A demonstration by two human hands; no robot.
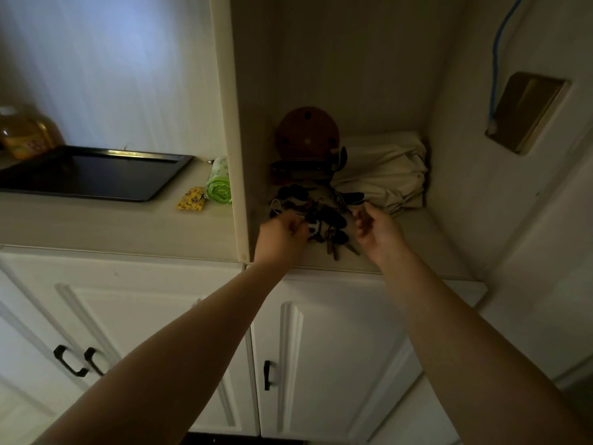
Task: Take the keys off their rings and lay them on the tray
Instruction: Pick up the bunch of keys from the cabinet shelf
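The left hand (pixel 282 231) is curled shut at one side of the keys (pixel 321 220) and the right hand (pixel 373 224) half-curled at the other, grip unclear, the tangle near the counter's (pixel 417 239) front edge, well apart from the tray (pixel 93 178); likely light, stiff, slippery metal, best pinched by a key's head.

A black tray (pixel 93 178) on a cream counter (pixel 106 221), a lime-green roll (pixel 219 181) beside a yellow patterned packet (pixel 191 203), dark keys (pixel 324 220), a beige cloth bundle (pixel 382 171), white cupboard doors (pixel 324 354) with black handles (pixel 267 375).
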